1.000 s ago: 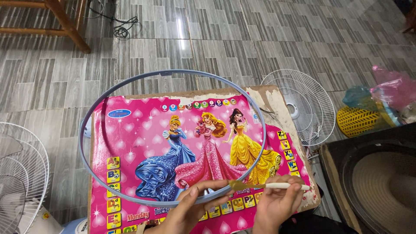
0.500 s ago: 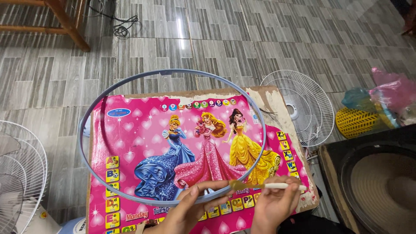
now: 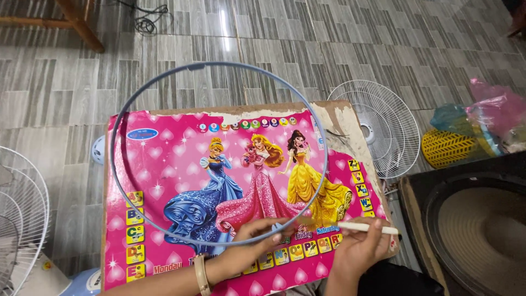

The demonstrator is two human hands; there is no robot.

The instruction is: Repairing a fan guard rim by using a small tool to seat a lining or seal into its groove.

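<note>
Both of my hands work at the near edge of the grey-blue ring [image 3: 219,153]. My left hand [image 3: 257,244] curls its fingers around the ring's near rim, pinching it just where it crosses the bottom of the pink board [image 3: 164,181]; a pale bracelet [image 3: 201,274] sits on that wrist. My right hand [image 3: 359,246] is clenched around a slim white stick [image 3: 364,226], held almost level, with one end pointing left toward the ring beside my left fingers and the other end poking out past my knuckles to the right. Whether the stick's tip actually touches the ring I cannot tell. That ring lies mostly over the board, tilted so its far arc reaches out above the grey tiled floor [image 3: 274,49]. On the board are three cartoon figures in blue, pink and yellow gowns, with small coloured squares along the edges, and its far right corner is worn down to bare brown. To my right on the floor lies a white wire fan guard [image 3: 383,126], with a yellow basket [image 3: 449,148] and crumpled pink and teal bags [image 3: 487,109] beyond it, and a dark round speaker cone [image 3: 482,230] nearer me. Another white fan guard [image 3: 19,219] shows at my left.
</note>
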